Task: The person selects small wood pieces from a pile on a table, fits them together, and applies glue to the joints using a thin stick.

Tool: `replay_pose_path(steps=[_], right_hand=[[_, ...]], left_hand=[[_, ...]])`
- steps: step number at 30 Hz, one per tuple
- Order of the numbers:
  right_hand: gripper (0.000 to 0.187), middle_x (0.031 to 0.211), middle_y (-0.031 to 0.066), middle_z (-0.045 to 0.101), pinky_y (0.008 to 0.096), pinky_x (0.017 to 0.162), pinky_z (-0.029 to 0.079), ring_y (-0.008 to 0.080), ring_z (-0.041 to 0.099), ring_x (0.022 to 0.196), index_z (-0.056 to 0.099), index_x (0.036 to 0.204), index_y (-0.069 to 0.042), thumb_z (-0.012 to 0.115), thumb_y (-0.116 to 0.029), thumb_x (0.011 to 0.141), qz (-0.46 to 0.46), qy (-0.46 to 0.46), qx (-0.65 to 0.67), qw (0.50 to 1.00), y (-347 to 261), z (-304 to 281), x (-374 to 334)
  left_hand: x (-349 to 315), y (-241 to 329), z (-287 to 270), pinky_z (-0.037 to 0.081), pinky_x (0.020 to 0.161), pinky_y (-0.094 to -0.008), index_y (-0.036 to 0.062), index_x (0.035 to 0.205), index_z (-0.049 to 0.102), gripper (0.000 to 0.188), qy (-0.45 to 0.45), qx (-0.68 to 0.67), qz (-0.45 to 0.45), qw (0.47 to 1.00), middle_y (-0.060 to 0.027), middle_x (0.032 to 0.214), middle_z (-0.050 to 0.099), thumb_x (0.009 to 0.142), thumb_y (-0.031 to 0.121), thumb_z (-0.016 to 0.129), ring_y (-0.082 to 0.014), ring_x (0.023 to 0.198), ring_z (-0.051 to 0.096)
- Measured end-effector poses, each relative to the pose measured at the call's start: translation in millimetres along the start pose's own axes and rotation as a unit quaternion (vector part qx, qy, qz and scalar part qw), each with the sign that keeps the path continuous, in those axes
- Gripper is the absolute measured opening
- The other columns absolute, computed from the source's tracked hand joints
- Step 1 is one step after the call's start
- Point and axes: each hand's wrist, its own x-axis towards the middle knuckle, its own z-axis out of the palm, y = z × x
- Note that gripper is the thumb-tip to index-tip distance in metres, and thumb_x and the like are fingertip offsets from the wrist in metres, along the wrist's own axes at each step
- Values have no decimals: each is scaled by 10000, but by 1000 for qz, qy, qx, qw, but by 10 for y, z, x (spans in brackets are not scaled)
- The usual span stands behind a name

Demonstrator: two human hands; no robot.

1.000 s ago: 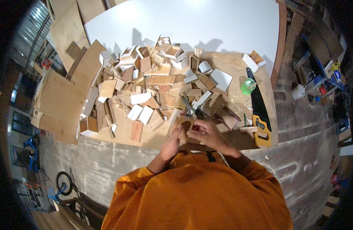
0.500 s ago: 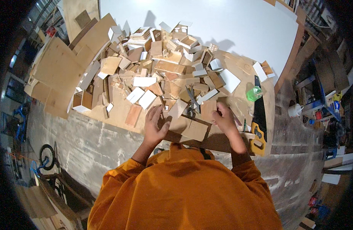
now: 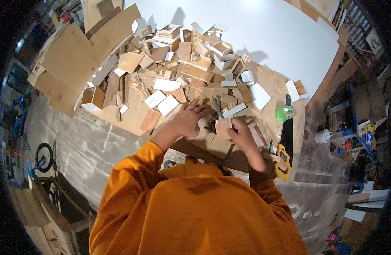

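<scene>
Your table (image 3: 138, 123) reaches from a white surface on its far side to a wooden board nearest you. On the board, the heap (image 3: 195, 74) takes up the middle: box-like and house-like pieces stand built up toward its far end, while most others lie loose. One block is in your grip; how many have been dealt with, or remain, can't be told. Off to your right, the saw (image 3: 286, 142) lies beside the heap. Your left hand (image 3: 188, 121) stretches over the heap's near edge, fingers extended and slightly spread; nothing shows in their hold. Your right hand (image 3: 243, 135) has thumb and fingers closed on the right edge of the block (image 3: 223, 129), just nearer you than the scissors (image 3: 217, 107). Its broad face turns up; being nearly square, its long axis seems to run away from you.
</scene>
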Motion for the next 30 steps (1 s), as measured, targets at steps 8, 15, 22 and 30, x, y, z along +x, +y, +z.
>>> replay_pose_path(steps=[8,15,22,30], right_hand=[[303,878,162,668,395,672,510,256,662,735,580,1098,17,574,-139,839,111,-12,74,991,-271,-18,-142],[210,757,241,599,468,640,469,427,598,730,565,953,26,601,-116,802,-36,22,-164,985,-663,118,-335],[179,707,244,583,512,632,450,444,585,701,548,899,27,597,-111,797,-33,-20,-240,970,-742,209,-307],[157,680,266,579,532,637,448,463,581,683,564,865,18,607,-104,776,-89,0,-281,956,-684,276,-289]], left_hand=[[-137,240,-264,336,1014,-483,37,1257,530,812,34,-79,-35,996,-166,1235,518,551,362,760,-354,1189,447],[-513,609,142,365,929,-443,67,1209,555,798,113,-55,-93,988,-109,1105,548,542,416,818,-294,1072,498],[-567,643,202,364,897,-437,50,1166,572,784,192,-98,-114,970,-103,1062,552,529,438,814,-294,1019,509],[-581,598,300,327,961,-466,43,1196,555,807,217,-171,-106,955,-132,1094,550,552,471,788,-324,1069,488]])
